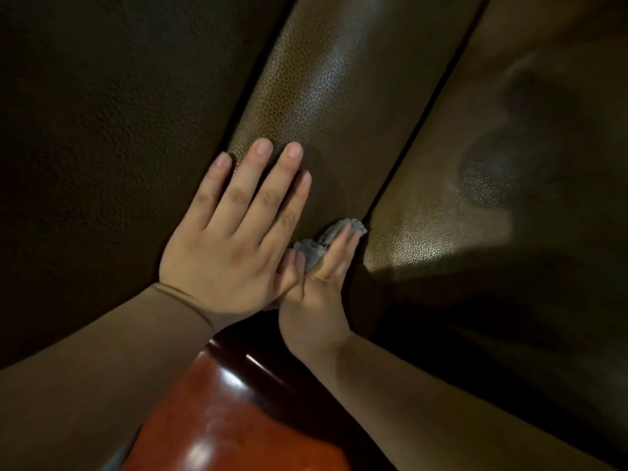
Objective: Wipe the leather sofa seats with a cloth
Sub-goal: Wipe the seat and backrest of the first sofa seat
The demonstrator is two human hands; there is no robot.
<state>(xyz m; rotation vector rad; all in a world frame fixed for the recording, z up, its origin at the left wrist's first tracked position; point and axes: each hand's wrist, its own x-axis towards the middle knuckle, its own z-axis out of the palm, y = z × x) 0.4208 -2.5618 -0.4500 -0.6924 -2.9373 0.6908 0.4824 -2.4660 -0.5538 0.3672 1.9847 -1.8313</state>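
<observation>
Brown pebbled leather sofa cushions (326, 107) fill our view, split by dark seams. On the left our left hand (231, 243) lies flat on the middle cushion, its fingers (258, 178) straight and slightly spread, pressing the leather. Just right of it our right hand (316, 287) holds a small crumpled grey-blue cloth (323, 241) against the seam, fingers extended over the cloth and thumb pinching it from beneath. Below, between our forearms, sits a glossy red-brown wooden armrest (231, 413).
</observation>
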